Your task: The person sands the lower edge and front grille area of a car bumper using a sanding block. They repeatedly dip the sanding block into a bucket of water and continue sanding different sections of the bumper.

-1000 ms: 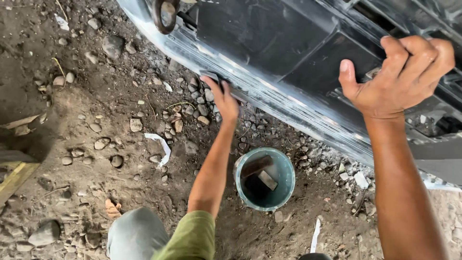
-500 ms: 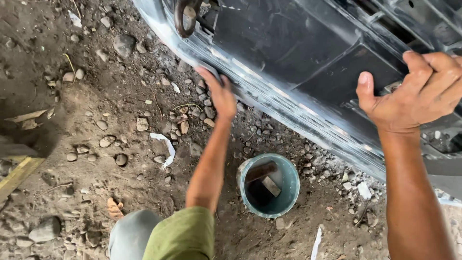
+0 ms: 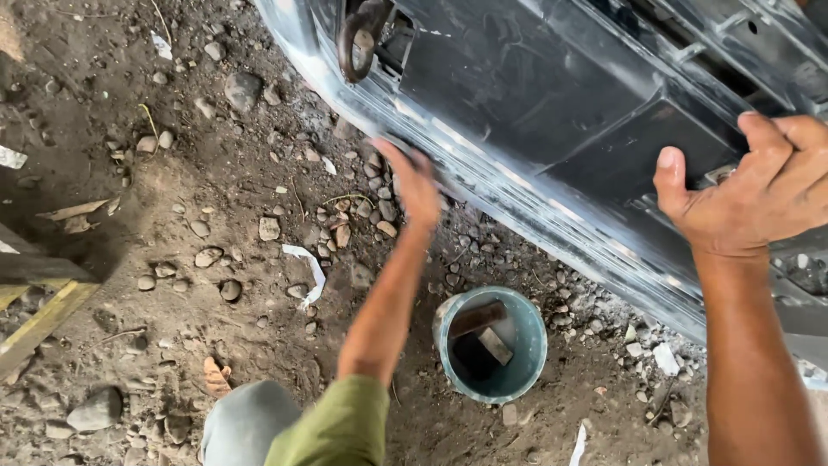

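— What's he got hold of now?

— The dark vehicle bumper (image 3: 552,112). His right hand (image 3: 742,194) is clamped on its upper part, thumb pressed against the face, fingers hooked over the top out of sight. That grip looks firm.

— And the other one?

— The left hand (image 3: 416,183) is down at the lower edge of the bumper, right where it nears the dirt. It's blurred, so it's moving. Flat against the panel, I think, but I can't tell whether the fingers are curled under the lip or just pushing.

— Anything different from a moment ago?

— The left hand has slid along and slightly up that lower edge; half a second back it sat sharp and still there, now it's smeared. The right hand hasn't let go, same spot on the panel. The whole view has shifted too, so the tow hook (image 3: 358,43) hangs more fully in sight at the top. To me that says the bumper is being steadied from above while the bottom edge gets worked.

— What's by his knee?

— A teal plastic bucket (image 3: 526,328) stands on the stony ground (image 3: 216,216) below the bumper, apart from both hands, with a hammer-like tool (image 3: 474,318) lying in it. Nobody's touching it.
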